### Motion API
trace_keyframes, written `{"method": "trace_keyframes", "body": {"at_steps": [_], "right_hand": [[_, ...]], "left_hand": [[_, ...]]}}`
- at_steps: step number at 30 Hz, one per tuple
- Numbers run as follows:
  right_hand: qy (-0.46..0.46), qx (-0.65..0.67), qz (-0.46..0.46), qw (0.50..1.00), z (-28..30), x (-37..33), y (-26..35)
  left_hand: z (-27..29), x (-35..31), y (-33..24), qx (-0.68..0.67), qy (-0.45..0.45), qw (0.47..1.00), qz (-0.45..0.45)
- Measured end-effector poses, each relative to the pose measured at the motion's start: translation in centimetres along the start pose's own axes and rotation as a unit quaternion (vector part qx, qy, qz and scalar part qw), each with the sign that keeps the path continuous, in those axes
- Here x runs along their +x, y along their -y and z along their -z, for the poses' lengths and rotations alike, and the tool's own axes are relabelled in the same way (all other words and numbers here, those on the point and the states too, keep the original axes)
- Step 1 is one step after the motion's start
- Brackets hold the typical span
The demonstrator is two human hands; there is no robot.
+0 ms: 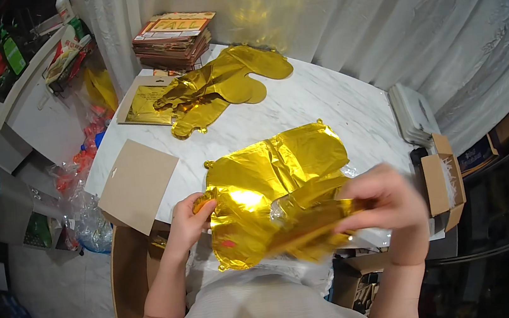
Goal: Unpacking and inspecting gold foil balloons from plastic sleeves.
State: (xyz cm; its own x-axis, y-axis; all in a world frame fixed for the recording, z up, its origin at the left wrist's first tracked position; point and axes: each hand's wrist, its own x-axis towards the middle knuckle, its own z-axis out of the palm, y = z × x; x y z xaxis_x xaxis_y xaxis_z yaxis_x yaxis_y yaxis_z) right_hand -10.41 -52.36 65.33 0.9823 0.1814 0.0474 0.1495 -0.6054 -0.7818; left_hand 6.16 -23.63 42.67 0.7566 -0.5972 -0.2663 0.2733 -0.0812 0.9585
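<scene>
A flat, shiny gold foil balloon [274,163] lies spread at the near edge of the white marbled table [355,102], its sheet creased. At its left edge, my left hand [189,223] pinches the foil between thumb and fingers. My right hand [386,197] grips a folded flap of the foil on the right; that flap and the hand are blurred by motion. Left of the balloon is a plain grey-brown card [138,186] with a hanging slot. Farther back, a second gold foil balloon [229,82] lies crumpled, partly over a card-backed gold package [143,106].
A stack of printed cards [173,38] stands at the table's far corner. On the right are a white case [413,113] and a small open cardboard box [443,183]. Below the left edge stands a large carton [130,288]. Clear plastic bags [86,211] hang to the left.
</scene>
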Motion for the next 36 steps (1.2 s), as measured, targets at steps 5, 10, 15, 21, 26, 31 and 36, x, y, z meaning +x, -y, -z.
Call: {"method": "trace_keyframes", "body": {"at_steps": [5,10,15,21,26,31,36], "right_hand": [[0.212,-0.064,0.097,0.97,3.6,7.9,-0.8],[0.237,-0.279,-0.002,0.931,-3.8,15.1,-8.3],[0.383,-0.092,0.021,0.919,-5.0,18.5,-10.1],[0.471,0.201,-0.009,0.859,-3.8,20.5,-11.3],[0.402,0.057,-0.054,0.912,-5.8,21.5,-16.4],[0.333,-0.035,-0.077,0.939,-6.1,21.2,-15.7],[-0.013,-0.181,0.059,0.982,-2.1,15.2,-17.4]], "left_hand": [[0.0,-0.3,-0.4,0.004,-0.016,1.0,-0.008],[-0.6,1.1,0.1,0.044,0.006,0.999,0.012],[-0.2,0.6,-0.3,-0.022,-0.01,0.997,0.068],[0.6,0.5,0.4,-0.074,0.008,0.997,0.02],[-0.1,0.7,-0.2,-0.117,-0.007,0.989,0.085],[0.8,0.5,-0.3,-0.047,0.019,0.998,0.045],[0.3,0.5,-0.7,0.102,0.026,0.994,0.0]]}}
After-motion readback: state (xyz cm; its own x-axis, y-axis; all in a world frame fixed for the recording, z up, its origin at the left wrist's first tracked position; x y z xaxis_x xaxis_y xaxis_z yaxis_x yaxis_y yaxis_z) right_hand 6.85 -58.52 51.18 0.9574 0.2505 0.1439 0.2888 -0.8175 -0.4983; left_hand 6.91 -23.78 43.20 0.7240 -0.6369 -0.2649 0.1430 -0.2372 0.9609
